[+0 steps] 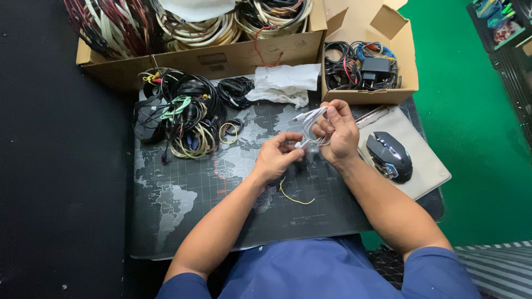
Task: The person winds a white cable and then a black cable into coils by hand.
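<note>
My right hand (337, 133) grips a coiled white cable (311, 123) above the dark map-printed desk mat (183, 194). One plug end of the cable sticks out to the left of the fingers. My left hand (277, 156) is just left of it, fingers pinching the lower end of the same white cable. A thin yellow wire tie (293, 196) lies on the mat below both hands.
A tangle of black, green and beige cables (183, 119) lies at the mat's left. Two open cardboard boxes (221, 55) (366, 72) hold more cables. A crumpled white cloth (285, 83) sits behind the hands. A black mouse (390, 156) rests on a grey pad (426, 166).
</note>
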